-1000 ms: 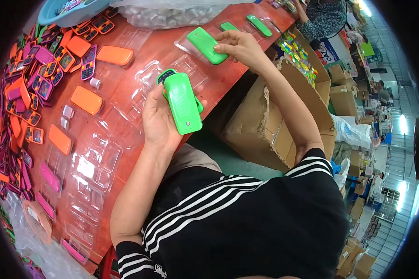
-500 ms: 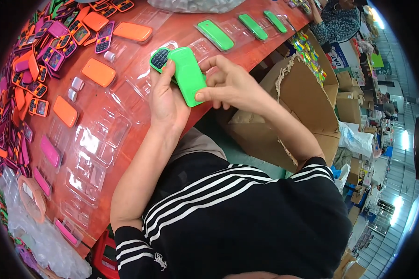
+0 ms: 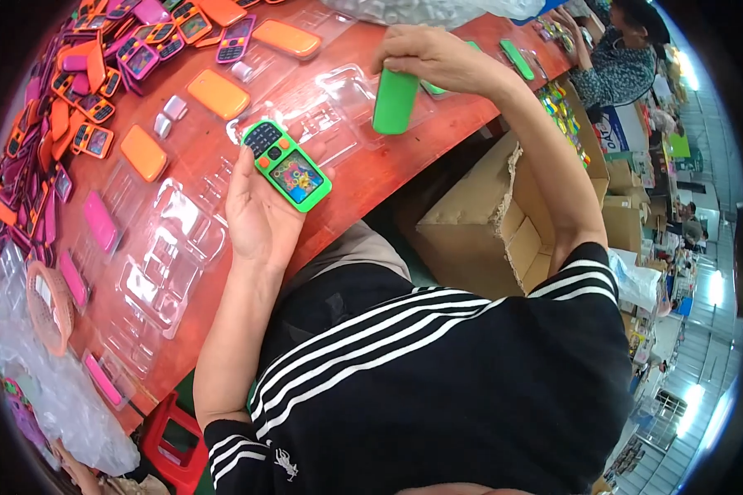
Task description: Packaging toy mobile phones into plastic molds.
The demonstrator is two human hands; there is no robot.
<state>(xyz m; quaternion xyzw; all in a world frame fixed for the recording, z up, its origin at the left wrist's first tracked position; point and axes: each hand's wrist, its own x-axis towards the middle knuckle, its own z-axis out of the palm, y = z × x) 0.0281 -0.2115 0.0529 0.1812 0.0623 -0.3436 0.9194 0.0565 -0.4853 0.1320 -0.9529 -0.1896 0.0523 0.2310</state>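
On the upturned palm of my left hand (image 3: 262,210) rests a green toy phone (image 3: 289,167), its dark keypad, round buttons and colourful screen picture facing up. My left fingers curl beneath and along its edges. Farther right, my right hand (image 3: 425,59) grips a smooth green piece (image 3: 396,102) by its upper end, fingers folded over it. That piece has the outline of a toy phone with its plain back showing, and it hangs above the table at the clear packaging. Whether it touches the packaging, I cannot tell.
Clear plastic trays (image 3: 161,260) cover the red table (image 3: 322,227), some holding orange phones (image 3: 219,93), pink phones (image 3: 101,221) and a green phone (image 3: 517,59). Mixed toy phones (image 3: 74,99) pile up at the left. An open cardboard box (image 3: 470,202) stands right; another person (image 3: 615,70) sits beyond.
My right hand has drawn the smooth green piece away from the phone in my left hand, up and to the right. The phone's keypad and screen are now uncovered.
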